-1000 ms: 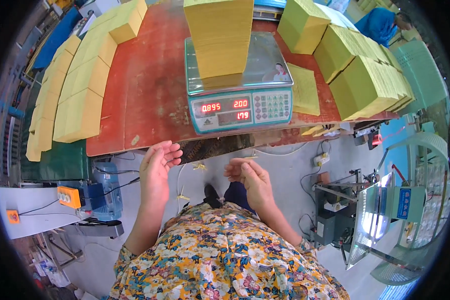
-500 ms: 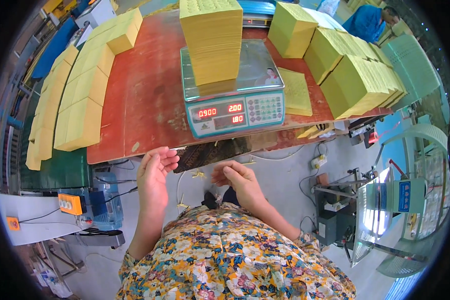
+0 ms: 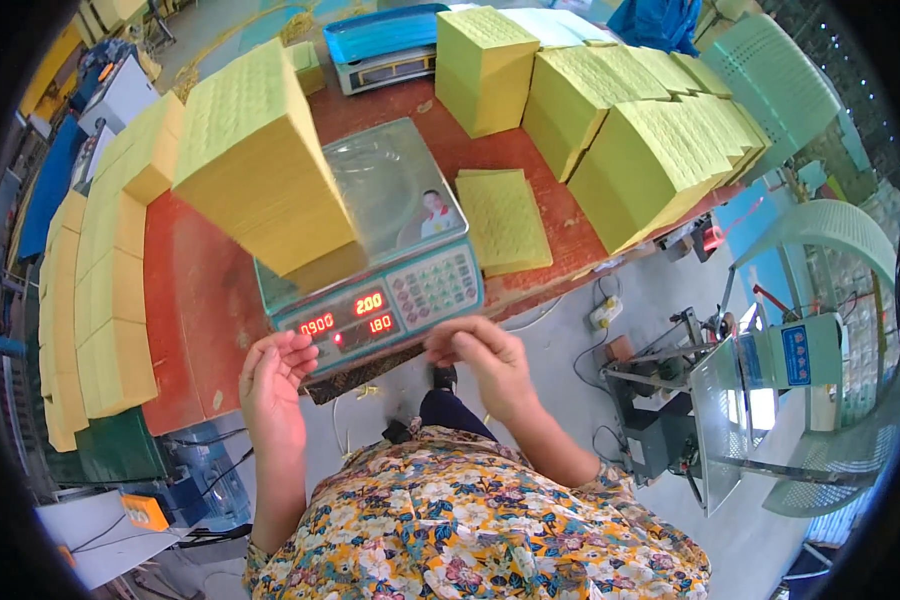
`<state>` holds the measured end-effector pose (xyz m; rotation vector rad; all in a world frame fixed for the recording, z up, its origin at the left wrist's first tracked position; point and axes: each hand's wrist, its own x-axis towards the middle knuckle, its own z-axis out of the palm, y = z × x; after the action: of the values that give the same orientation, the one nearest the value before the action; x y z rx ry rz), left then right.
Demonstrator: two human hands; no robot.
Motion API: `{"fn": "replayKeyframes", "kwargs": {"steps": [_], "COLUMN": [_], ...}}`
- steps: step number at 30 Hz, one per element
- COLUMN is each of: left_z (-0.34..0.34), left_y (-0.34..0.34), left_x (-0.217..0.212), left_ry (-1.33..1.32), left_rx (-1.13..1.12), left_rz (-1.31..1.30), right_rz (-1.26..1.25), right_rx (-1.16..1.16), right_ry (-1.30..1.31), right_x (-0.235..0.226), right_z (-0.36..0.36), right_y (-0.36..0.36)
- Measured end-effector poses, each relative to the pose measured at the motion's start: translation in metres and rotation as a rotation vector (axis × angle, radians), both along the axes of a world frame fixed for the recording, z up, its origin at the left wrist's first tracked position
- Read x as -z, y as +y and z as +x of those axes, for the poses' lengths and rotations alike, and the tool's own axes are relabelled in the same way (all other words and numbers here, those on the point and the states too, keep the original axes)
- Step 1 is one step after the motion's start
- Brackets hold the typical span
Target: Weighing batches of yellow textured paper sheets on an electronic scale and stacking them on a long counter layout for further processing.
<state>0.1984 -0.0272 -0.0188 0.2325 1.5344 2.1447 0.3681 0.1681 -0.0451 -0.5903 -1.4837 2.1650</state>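
Observation:
A tall stack of yellow paper sheets (image 3: 270, 175) stands on the metal pan of a teal and white digital scale (image 3: 432, 285) with lit red digits. In front of the scale's left corner is my left hand (image 3: 275, 395), palm turned up, fingers loosely bent and apart, holding nothing. My right hand (image 3: 490, 365) hovers before the scale's keypad end with half-curled fingers and nothing visible in them. Neither hand touches the stack. Right of the scale, a low pile of yellow sheets (image 3: 503, 222) lies on the red table (image 3: 195, 345).
Rows of yellow paper stacks (image 3: 115, 300) line the table's left side; more yellow stacks (image 3: 650, 170) fill the right. Behind sits a second scale with a blue tray (image 3: 385, 40). A metal-framed machine (image 3: 670, 420) and a green perforated chair (image 3: 820, 240) stand at right.
My view has turned and come nearer, so the scale and stack appear further left and closer. Both hands remain raised and empty, now nearer the scale's front; a foot shows below.

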Motion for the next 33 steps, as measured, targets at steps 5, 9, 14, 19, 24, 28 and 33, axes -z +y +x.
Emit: {"fn": "replayKeyframes", "kwargs": {"steps": [5,9,14,19,24,28,33], "left_z": [-0.008,-0.038,-0.067,-0.068,-0.042,-0.023,-0.016], "left_y": [0.055,0.049,0.01,0.004,0.058,0.129,0.231], "left_x": [-0.015,-0.017,-0.01,0.005,-0.01,-0.018,-0.008], "left_ry": [0.035,0.123,0.151,0.141,0.175,0.09,1.053], "left_rx": [0.04,-0.101,-0.37,-0.428,0.102,0.643,0.719], "left_rz": [-0.002,0.042,0.036,-0.013,-0.094,-0.164,-0.291], "right_rz": [0.062,0.001,0.061,0.187,0.432,0.355,0.289], "right_rx": [0.171,0.168,0.103,0.063,0.342,0.507,0.624], "right_ry": [-0.032,-0.037,-0.057,-0.001,-0.087,-0.172,-0.249], "right_x": [-0.001,-0.002,-0.012,-0.016,0.006,0.02,0.049], "right_z": [0.008,-0.004,-0.04,-0.068,-0.057,-0.024,0.018], "right_y": [0.075,0.103,0.12,0.128,0.155,0.151,0.113]}}
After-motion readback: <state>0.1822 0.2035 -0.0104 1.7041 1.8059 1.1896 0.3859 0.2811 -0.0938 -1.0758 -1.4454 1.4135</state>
